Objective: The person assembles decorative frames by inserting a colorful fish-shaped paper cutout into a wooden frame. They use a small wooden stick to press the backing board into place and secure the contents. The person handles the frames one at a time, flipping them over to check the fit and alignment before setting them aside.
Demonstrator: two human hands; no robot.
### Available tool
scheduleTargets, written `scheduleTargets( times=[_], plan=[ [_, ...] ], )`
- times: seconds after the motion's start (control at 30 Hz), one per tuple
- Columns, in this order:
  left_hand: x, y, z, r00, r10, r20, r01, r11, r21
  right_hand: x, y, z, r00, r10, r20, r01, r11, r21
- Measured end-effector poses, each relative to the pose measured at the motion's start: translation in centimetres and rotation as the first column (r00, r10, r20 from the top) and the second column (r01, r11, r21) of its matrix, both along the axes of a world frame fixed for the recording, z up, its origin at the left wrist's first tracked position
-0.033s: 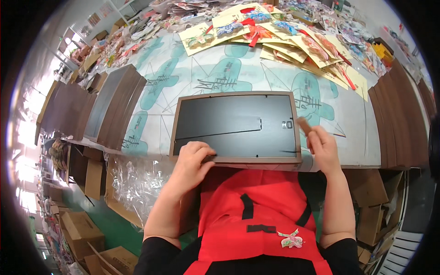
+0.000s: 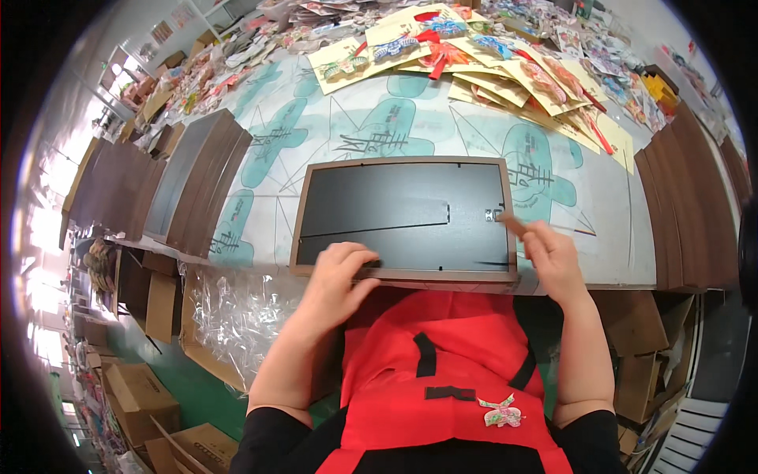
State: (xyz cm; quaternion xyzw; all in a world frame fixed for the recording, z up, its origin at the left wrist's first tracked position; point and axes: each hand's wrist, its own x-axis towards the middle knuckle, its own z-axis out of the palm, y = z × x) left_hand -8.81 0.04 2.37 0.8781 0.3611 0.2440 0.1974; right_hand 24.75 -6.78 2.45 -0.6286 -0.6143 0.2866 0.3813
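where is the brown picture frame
In the head view, the brown picture frame lies back-up at centre on the table, left hand at its near edge, right hand by its right.

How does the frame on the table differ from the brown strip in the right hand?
Size: the frame is much larger than the brown strip. Pose: the frame lies flat on the table; the strip is tilted in the right hand. Look: the frame has a black back panel; the strip looks plain. Shared: both show brown.
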Motion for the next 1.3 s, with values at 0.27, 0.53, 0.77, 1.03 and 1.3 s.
scheduleTargets(
  times=[0.27,0.53,0.77,1.03,1.3],
  plan=[
    [6.8,-1.4,-1.6,0.996,-0.024,0.085,0.024,1.000,-0.004,-4.3,2.0,1.2,0.787,0.209,0.580,-0.250,0.968,-0.009],
    [7.2,-1.3,-2.3,0.997,0.000,0.078,-0.003,0.999,0.036,-4.8,3.1,1.4,0.733,0.296,0.613,-0.330,0.942,-0.059],
    [7.6,-1.3,-2.3,0.997,0.006,0.076,-0.009,0.999,0.035,-4.2,4.7,1.7,0.677,0.437,0.593,-0.478,0.873,-0.098],
    [7.5,-1.6,-3.1,0.994,-0.016,0.107,0.005,0.994,0.106,-3.8,2.1,0.0,0.566,0.240,0.789,-0.600,0.776,0.194],
    [6.0,-1.6,-1.7,0.997,-0.025,0.074,0.014,0.989,0.150,-3.6,-1.3,-0.1,0.912,0.002,0.411,-0.137,0.944,0.299]
  ],
)
